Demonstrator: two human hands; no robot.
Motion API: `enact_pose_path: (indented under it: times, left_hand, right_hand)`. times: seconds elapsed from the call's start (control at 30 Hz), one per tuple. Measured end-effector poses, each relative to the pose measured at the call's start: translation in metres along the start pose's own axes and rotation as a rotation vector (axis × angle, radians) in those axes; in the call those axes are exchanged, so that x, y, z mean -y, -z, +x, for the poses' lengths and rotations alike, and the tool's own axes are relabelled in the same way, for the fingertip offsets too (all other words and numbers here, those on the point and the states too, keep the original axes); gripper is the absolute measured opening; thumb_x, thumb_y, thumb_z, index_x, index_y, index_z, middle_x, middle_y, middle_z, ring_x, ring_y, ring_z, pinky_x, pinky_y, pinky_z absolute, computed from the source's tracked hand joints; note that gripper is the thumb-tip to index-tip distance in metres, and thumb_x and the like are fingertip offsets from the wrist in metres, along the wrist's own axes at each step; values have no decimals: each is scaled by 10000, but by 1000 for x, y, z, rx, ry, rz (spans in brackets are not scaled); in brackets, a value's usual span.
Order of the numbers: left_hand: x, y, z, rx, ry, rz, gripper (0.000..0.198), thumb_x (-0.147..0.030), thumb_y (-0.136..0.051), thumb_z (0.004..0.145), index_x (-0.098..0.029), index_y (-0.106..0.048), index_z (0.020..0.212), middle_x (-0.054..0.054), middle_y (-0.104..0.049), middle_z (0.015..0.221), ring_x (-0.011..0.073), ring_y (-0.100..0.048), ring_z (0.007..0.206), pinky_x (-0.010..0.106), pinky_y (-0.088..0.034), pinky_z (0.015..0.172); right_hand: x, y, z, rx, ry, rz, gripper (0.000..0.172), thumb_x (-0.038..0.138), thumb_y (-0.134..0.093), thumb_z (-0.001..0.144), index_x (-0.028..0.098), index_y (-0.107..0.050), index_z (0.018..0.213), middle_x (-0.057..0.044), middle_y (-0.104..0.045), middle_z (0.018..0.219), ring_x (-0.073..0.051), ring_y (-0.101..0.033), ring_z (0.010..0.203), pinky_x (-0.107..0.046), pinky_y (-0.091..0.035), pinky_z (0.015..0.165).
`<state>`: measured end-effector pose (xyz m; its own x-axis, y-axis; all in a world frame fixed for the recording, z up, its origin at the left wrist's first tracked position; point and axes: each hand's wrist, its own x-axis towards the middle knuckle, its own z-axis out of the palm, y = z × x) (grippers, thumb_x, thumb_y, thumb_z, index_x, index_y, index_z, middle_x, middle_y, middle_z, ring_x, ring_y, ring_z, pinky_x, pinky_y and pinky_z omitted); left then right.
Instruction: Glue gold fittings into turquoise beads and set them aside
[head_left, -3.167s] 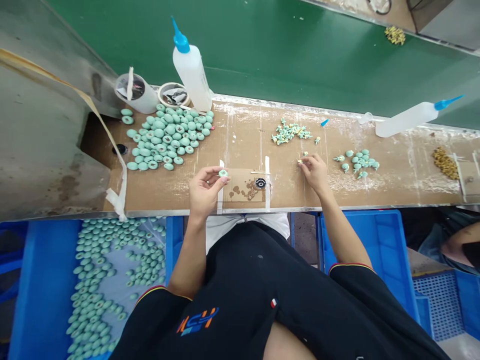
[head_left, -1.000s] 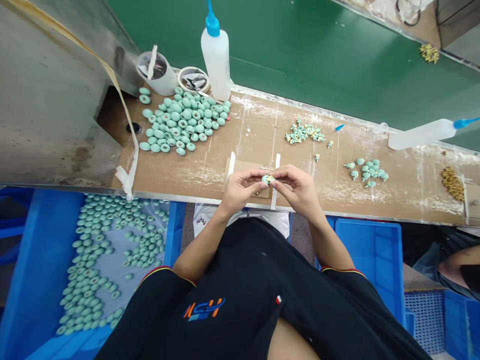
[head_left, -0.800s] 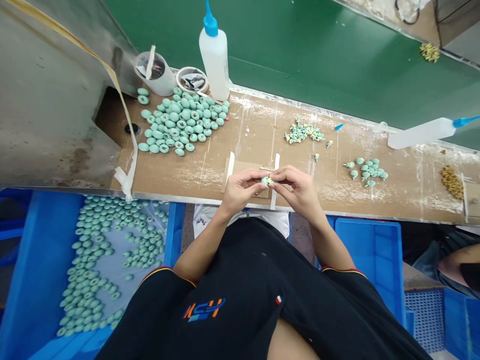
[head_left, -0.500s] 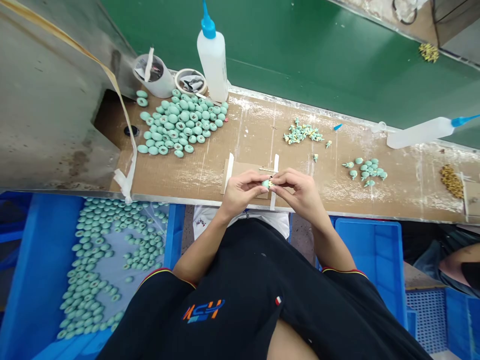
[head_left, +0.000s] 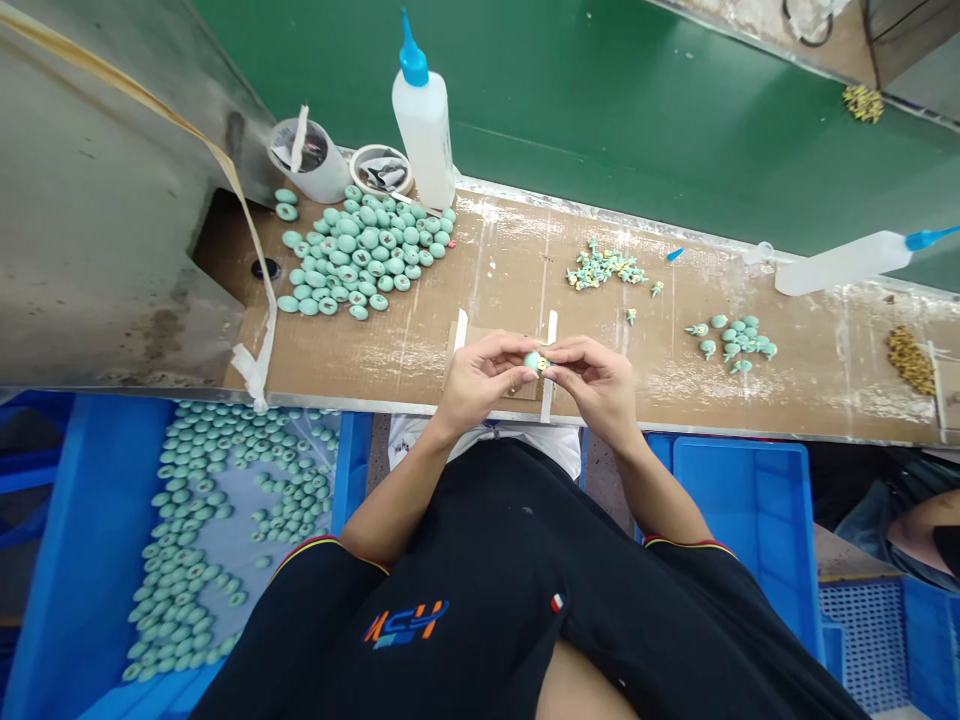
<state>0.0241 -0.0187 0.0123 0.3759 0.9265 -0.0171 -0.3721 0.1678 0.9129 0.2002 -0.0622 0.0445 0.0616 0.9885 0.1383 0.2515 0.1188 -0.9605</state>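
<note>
My left hand (head_left: 478, 378) and my right hand (head_left: 595, 383) meet above the cardboard-covered bench (head_left: 390, 355). Between their fingertips is a teal oval bead (head_left: 533, 361), with a small yellow piece (head_left: 544, 362) against its right side. The fingers partly hide both. Beneath my hands lies a brown-stained cardboard pad (head_left: 495, 340), held down by white tape strips. A large pile of teal beads (head_left: 360, 255) sits to the far left of my left hand. Small teal-and-yellow pieces (head_left: 604, 268) lie beyond my right hand.
Two glue bottles with blue nozzles (head_left: 424, 125) (head_left: 847, 265) stand along the bench's back edge. Teal assembled pieces (head_left: 731, 345) and gold parts (head_left: 911, 360) lie to the right. Blue crates (head_left: 97, 520) (head_left: 739, 520) sit below the front edge, one holding teal beads.
My hands, apart in the oldest frame, have come together around the bead, and the small piece held in my right hand now sits against it. In the latest frames only slight finger movement shows.
</note>
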Motion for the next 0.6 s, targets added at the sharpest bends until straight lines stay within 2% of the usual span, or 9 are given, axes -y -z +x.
enact_pose_path:
  times: [0.1, 0.3, 0.47, 0.6]
  left_hand:
    - [-6, -2, 1, 18, -1, -6, 365, -411, -992, 664, -204, -843, 924, 45, -741, 869, 172, -715, 795, 322, -619, 774]
    - [-20, -1, 1, 84, -1, 140, 298, -416, -1000, 640, -202, -821, 745, 9, -643, 739, 136, -620, 693, 280, -558, 656]
    - [-27, -2, -1, 116, -2, 187, 331, -460, -1000, 627, -203, -806, 705, -8, -594, 689, 124, -575, 645, 270, -543, 626]
    - [-24, -1, -1, 104, 17, 160, 353, -464, -1006, 612, -200, -806, 736, 2, -627, 713, 137, -618, 681, 277, -559, 657]
  right_hand:
    - [6, 2, 1, 7, 59, -59, 248, 506, -801, 910, 272, -786, 829, -48, -795, 917, -223, -761, 886, -397, -647, 815]
    - [6, 2, -3, 43, 146, -146, 262, 424, -785, 939, 266, -739, 734, -19, -763, 807, -202, -740, 771, -365, -626, 727]
    - [5, 0, -8, 56, 106, -138, 321, 488, -780, 932, 261, -722, 713, -26, -744, 779, -214, -729, 750, -383, -622, 701]
    - [5, 1, -5, 82, 116, -91, 310, 484, -781, 934, 257, -716, 733, -27, -738, 795, -204, -723, 776, -374, -626, 733]
